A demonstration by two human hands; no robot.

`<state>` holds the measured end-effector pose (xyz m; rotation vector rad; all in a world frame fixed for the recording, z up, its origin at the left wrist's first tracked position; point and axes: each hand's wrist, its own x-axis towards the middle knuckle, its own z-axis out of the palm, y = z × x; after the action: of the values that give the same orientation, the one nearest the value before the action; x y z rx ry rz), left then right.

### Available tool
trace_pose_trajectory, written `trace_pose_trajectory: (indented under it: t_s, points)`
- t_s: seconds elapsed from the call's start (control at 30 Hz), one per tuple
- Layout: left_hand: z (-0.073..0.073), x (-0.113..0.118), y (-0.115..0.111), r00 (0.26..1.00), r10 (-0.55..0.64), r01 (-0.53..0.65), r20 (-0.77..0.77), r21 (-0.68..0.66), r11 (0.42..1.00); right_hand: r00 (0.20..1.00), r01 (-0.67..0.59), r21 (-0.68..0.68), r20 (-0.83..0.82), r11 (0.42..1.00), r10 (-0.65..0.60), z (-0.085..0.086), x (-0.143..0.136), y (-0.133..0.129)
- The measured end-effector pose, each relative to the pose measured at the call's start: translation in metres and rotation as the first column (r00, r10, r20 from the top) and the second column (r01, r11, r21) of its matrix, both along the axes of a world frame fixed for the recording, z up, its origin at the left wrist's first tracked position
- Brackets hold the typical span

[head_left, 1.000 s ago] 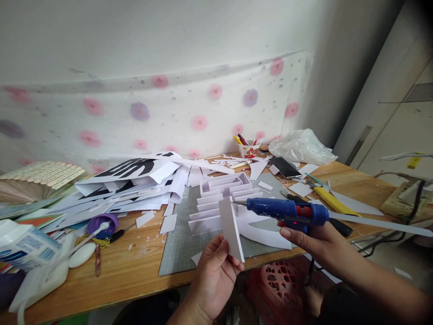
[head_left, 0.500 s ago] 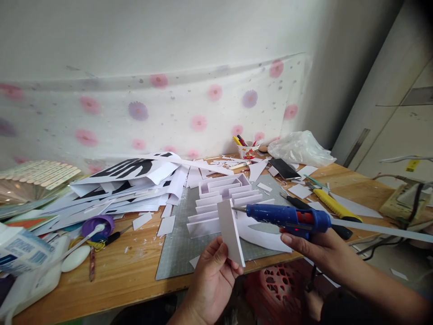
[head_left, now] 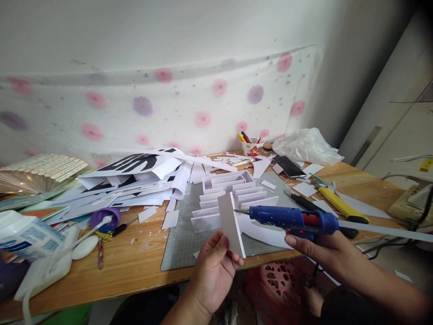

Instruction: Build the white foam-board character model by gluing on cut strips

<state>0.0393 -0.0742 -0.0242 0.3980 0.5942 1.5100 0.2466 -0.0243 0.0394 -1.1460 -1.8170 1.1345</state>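
Note:
My left hand (head_left: 216,266) pinches the lower end of a narrow white board strip (head_left: 231,225), which stands nearly upright. In my right hand (head_left: 314,250) is a blue glue gun (head_left: 280,217) with a white stick out of its back; its nozzle points left at the strip's right edge, close to or touching it. Behind the strip, several white board pieces (head_left: 209,221) stand on edge in rows on a grey cutting mat (head_left: 179,248), with a boxy white frame (head_left: 228,181) at their back. A curved white piece (head_left: 264,235) lies under the gun.
Printed sheets (head_left: 135,174) are piled at the left, near a purple cup (head_left: 110,217) and a white bottle (head_left: 30,234). At the right lie a yellow cutter (head_left: 341,205) and a black phone (head_left: 289,167). A pen cup (head_left: 252,148) and plastic bag (head_left: 307,146) stand behind.
The view has shifted slightly, so the table things appear further right. The glue gun's nozzle has moved a little down along the strip's edge. Both hands keep their holds.

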Motion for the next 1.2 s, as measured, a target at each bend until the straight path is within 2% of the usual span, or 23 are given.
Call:
trace_pose_trajectory:
  t_s: [0.17, 0.33, 0.53, 0.7, 0.9, 1.2]
  points:
    - [0.001, 0.000, -0.001, 1.000, 0.025, -0.025, 0.005, -0.020, 0.999, 0.999, 0.005, -0.016, -0.035, 1.000, -0.006, -0.003, 0.000, -0.001]
    - [0.001, -0.002, -0.001, 0.999, 0.036, -0.035, 0.026, -0.033, 0.999, 0.997, -0.070, 0.033, -0.011, 0.997, 0.070, -0.005, 0.002, 0.002]
    - [0.001, -0.004, -0.001, 0.999, 0.018, -0.017, 0.035, -0.018, 1.000, 0.999, -0.018, -0.033, -0.034, 0.999, 0.017, -0.014, 0.004, 0.002]
    - [0.001, -0.004, -0.001, 0.999, 0.022, -0.021, 0.037, -0.012, 1.000, 0.998, -0.054, 0.036, -0.027, 0.998, 0.055, -0.020, 0.007, 0.005]
    - [0.001, -0.003, -0.002, 0.999, 0.028, -0.028, 0.034, -0.015, 0.999, 0.992, -0.124, 0.077, -0.016, 0.989, 0.126, -0.020, 0.006, 0.007]
    - [0.003, -0.004, -0.001, 0.999, 0.025, -0.025, 0.041, -0.001, 1.000, 0.992, -0.125, 0.114, 0.000, 0.986, 0.126, -0.014, 0.005, 0.005]
